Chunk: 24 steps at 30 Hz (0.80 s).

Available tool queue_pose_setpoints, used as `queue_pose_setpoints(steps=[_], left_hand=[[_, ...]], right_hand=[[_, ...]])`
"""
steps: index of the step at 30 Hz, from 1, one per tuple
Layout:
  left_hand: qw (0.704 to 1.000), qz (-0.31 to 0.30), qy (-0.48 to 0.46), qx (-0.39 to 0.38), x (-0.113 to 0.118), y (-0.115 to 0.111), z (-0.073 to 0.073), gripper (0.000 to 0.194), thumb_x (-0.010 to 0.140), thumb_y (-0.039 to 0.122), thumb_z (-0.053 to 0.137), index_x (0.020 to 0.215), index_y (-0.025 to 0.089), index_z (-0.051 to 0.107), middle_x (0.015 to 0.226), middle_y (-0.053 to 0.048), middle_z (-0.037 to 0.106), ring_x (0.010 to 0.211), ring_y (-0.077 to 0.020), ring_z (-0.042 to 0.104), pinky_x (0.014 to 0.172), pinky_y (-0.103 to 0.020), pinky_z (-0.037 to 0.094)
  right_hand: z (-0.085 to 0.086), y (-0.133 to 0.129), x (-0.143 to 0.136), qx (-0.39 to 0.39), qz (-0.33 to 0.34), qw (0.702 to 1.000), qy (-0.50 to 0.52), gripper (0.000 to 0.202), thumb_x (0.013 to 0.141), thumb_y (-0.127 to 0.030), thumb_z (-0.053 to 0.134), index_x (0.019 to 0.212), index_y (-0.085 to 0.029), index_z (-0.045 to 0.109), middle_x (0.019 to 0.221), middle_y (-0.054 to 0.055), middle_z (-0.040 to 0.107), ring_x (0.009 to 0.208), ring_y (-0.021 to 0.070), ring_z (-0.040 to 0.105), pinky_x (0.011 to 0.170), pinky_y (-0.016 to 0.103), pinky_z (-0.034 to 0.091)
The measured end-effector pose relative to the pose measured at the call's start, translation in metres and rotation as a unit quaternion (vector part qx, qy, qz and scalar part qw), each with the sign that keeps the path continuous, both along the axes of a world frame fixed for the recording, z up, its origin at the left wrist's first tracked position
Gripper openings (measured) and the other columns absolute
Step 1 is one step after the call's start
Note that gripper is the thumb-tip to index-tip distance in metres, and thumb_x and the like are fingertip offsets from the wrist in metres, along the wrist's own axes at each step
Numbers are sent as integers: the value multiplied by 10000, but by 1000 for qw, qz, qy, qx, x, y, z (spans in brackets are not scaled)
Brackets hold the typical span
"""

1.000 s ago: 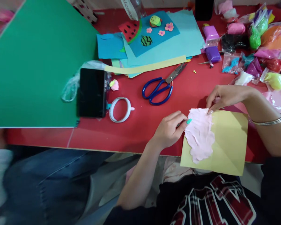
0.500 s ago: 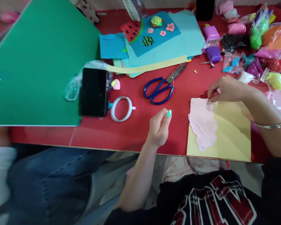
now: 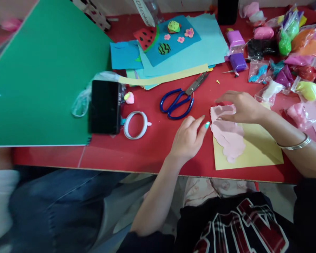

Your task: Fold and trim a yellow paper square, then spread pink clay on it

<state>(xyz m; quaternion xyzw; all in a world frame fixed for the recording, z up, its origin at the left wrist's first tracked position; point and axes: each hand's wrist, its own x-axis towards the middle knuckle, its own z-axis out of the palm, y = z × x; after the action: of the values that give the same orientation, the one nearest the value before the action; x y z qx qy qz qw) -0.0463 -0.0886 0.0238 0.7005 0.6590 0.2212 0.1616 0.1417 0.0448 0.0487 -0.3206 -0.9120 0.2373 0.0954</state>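
Observation:
A sheet of yellow paper (image 3: 263,142) lies at the table's front edge with a thin, ragged layer of pink clay (image 3: 233,140) over its left part. My right hand (image 3: 239,107) is over the top of the clay, thumb and fingers apart; the fingertips are at its upper left edge. Whether they press on it I cannot tell. Just left of the paper is my left hand (image 3: 189,137), fingers apart and holding nothing. Scissors with blue handles (image 3: 177,103) lie beyond my left hand.
Bagged coloured clay (image 3: 305,45) is heaped at the back right. Blue paper (image 3: 184,45) with small clay figures lies at the back. Left of the scissors are a white tape ring (image 3: 135,125), a black device (image 3: 106,107) and an upright green board (image 3: 55,80). Someone sits at the left.
My left hand has opened from a closed shape and moved right towards the paper. My right hand has moved left over the clay, its fingers spreading. The yellow paper has turned slightly.

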Motion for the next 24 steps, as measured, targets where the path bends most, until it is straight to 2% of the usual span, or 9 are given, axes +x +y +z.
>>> queue_pose_setpoints(steps=[4, 7, 9, 12, 16, 20, 22, 24], left_hand=[[995, -62, 75, 24, 6, 0, -7, 428, 948, 386, 488, 1295, 150, 572, 845, -47, 522, 792, -201, 524, 766, -346, 489], [994, -53, 66, 63, 6, -3, -15, 381, 968, 334, 447, 1272, 147, 580, 875, -57, 530, 807, -196, 521, 781, -342, 483], [995, -39, 55, 78, 5, -3, -18, 381, 965, 362, 456, 1242, 141, 595, 888, -61, 535, 818, -198, 526, 790, -343, 482], [996, -35, 28, 77, 6, -2, -18, 382, 969, 399, 445, 1205, 148, 610, 880, -55, 539, 810, -193, 536, 780, -337, 480], [996, -41, -28, 67, 10, 1, -12, 323, 987, 357, 394, 1055, 151, 634, 850, -48, 550, 776, -178, 543, 733, -314, 473], [995, -39, -56, 70, 11, 3, -8, 246, 969, 316, 431, 862, 170, 597, 785, -29, 536, 737, -164, 528, 690, -287, 458], [995, -41, -54, 74, 10, 4, -8, 227, 961, 300, 444, 831, 179, 585, 767, -21, 526, 724, -159, 518, 678, -279, 449], [994, -54, -53, 80, 9, 3, -7, 222, 960, 283, 446, 826, 179, 589, 752, -15, 517, 711, -155, 514, 667, -274, 444]], right_hand=[[-7, 1, -5, -30, -51, 998, 2, 387, 777, -331, 595, 1110, -166, 702, 1020, 88, 688, 920, 240, 635, 791, 348, 454], [-7, 2, -7, -57, -81, 995, -18, 267, 757, -266, 617, 981, -185, 738, 1027, 75, 668, 844, 200, 631, 801, 334, 451], [-5, 3, -6, -65, -95, 993, -17, 171, 727, -235, 649, 867, -183, 733, 1044, 70, 655, 808, 177, 621, 804, 327, 448], [-1, 4, -4, -100, -91, 991, -2, 97, 709, -229, 674, 786, -175, 696, 928, 51, 677, 779, 168, 616, 762, 313, 445], [7, 4, -2, -170, -96, 978, 72, 138, 712, -249, 686, 811, -154, 677, 744, 20, 681, 673, 138, 604, 663, 276, 438], [9, 3, -1, -176, -89, 976, 89, 235, 722, -246, 679, 928, -137, 713, 731, 23, 692, 655, 130, 591, 636, 267, 421], [9, 4, 0, -168, -55, 982, 61, 213, 747, -316, 676, 849, -141, 741, 701, 25, 681, 648, 129, 572, 629, 271, 407], [8, 5, 1, -175, -28, 983, 44, 277, 754, -407, 677, 742, -138, 742, 638, 22, 651, 605, 119, 536, 602, 274, 392]])
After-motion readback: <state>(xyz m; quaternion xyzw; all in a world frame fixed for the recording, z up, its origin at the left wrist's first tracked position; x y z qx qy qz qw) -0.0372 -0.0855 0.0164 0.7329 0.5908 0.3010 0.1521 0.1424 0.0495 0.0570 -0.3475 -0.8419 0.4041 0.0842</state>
